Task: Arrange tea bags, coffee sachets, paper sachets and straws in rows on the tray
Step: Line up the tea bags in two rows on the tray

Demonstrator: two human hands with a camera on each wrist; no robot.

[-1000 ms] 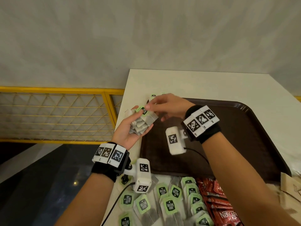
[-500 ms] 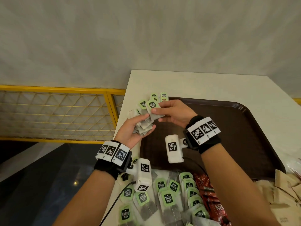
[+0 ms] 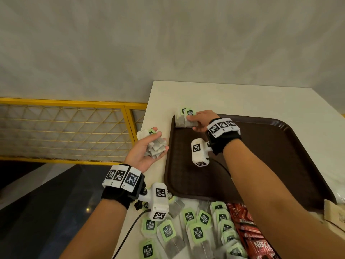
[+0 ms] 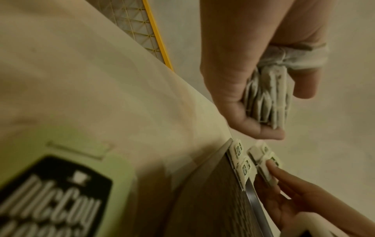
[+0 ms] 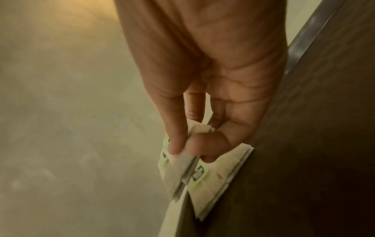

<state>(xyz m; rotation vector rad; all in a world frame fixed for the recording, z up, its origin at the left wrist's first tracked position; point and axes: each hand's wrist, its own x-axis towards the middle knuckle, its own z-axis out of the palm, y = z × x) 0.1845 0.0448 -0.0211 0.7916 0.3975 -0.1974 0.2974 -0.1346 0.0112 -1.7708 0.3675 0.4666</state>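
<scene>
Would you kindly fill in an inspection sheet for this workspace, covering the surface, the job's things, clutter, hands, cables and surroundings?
Surface: white table carrying a brown tray.
Job's things: a few placed tea bags at the tray's far left corner; loose tea bags and red coffee sachets on the table before the tray; brown paper sachets at right. Straws: nothing seen.
Clutter: nothing seen.
Hands: left hand holds a tea bag bundle beside the tray; right hand pinches a tea bag at the tray corner.
Cables: black cable from the left wrist camera; another over the tray.
Surroundings: yellow mesh railing, pale wall.
</scene>
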